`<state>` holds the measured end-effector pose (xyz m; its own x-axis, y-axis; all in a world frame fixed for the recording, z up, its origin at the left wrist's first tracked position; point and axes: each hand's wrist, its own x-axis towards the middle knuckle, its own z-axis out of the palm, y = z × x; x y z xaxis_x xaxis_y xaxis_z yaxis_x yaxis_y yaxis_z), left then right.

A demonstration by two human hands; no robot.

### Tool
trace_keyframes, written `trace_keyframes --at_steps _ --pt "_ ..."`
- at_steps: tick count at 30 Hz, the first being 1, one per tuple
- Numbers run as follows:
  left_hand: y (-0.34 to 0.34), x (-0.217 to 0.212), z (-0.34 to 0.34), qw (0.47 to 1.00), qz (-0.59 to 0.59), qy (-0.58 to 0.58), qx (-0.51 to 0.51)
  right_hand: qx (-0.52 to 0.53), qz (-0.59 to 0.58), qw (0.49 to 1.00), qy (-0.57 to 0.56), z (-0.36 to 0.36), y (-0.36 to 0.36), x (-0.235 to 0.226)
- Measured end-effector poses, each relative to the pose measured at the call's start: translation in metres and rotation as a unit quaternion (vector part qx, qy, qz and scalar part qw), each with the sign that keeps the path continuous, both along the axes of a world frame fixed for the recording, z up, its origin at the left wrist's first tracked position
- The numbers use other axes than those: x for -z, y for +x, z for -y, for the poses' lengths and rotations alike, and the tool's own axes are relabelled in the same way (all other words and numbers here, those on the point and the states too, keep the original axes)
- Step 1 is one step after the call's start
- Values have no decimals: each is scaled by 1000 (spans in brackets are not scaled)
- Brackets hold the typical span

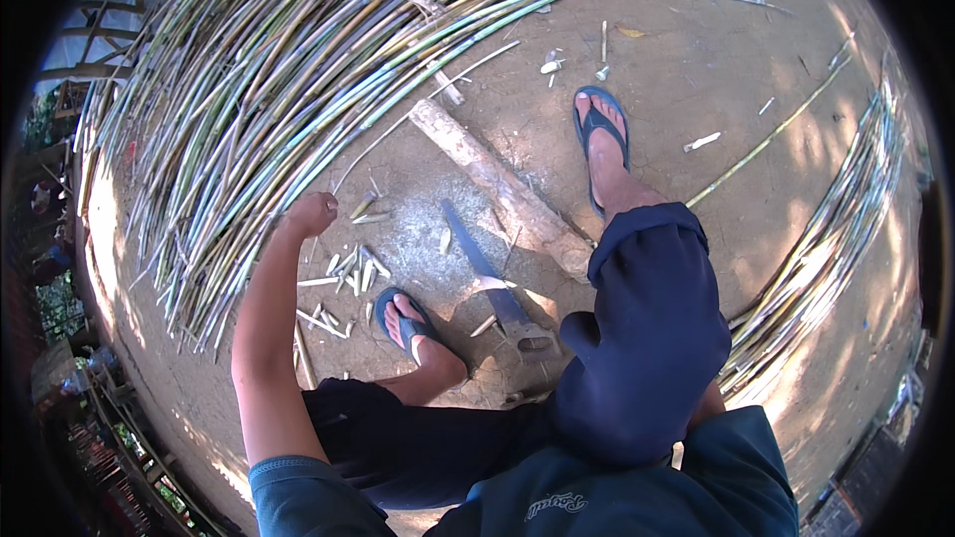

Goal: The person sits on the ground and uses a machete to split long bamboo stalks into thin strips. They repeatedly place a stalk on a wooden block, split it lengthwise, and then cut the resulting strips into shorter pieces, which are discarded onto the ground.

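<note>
Your shirt [657, 502] fronts log [502, 184], handsaw [475, 257] and canes [264, 114]; left hand [314, 214] looks clenched; right hand is hidden, its state impossible to tell.

The canes [269, 109] look smooth and faintly glossy; the log [502, 189] is rough wood. The saw [484, 264] has a smooth metal blade. Trousers [652, 318] and shirt [627, 502] are matt cloth, the ground [716, 70] matt, cracked earth.
</note>
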<state>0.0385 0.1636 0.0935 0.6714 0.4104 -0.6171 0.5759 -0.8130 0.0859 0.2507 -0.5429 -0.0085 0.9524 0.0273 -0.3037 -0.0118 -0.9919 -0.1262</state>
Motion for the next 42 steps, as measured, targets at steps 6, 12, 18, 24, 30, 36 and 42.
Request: trace_keyframes --at_steps 6,12,18,24,30,36,42 --pt "39 113 -24 962 146 137 -187 17 -55 998 -27 34 -19 -26" --pt "58 121 -28 971 122 138 -153 42 -90 994 -38 35 -28 -35" --pt "57 123 -32 937 250 183 -159 51 -102 993 -42 31 -30 -38" --pt "67 122 -37 976 109 95 -161 59 -109 992 -36 26 -31 -37" --pt "63 76 -13 959 261 82 -69 47 -105 993 -20 17 -5 -28" --pt "152 -68 65 919 371 134 24 34 -70 986 151 -43 73 -45" --pt "185 -183 181 881 453 121 64 1 -12 798 603 -188 142 -263"
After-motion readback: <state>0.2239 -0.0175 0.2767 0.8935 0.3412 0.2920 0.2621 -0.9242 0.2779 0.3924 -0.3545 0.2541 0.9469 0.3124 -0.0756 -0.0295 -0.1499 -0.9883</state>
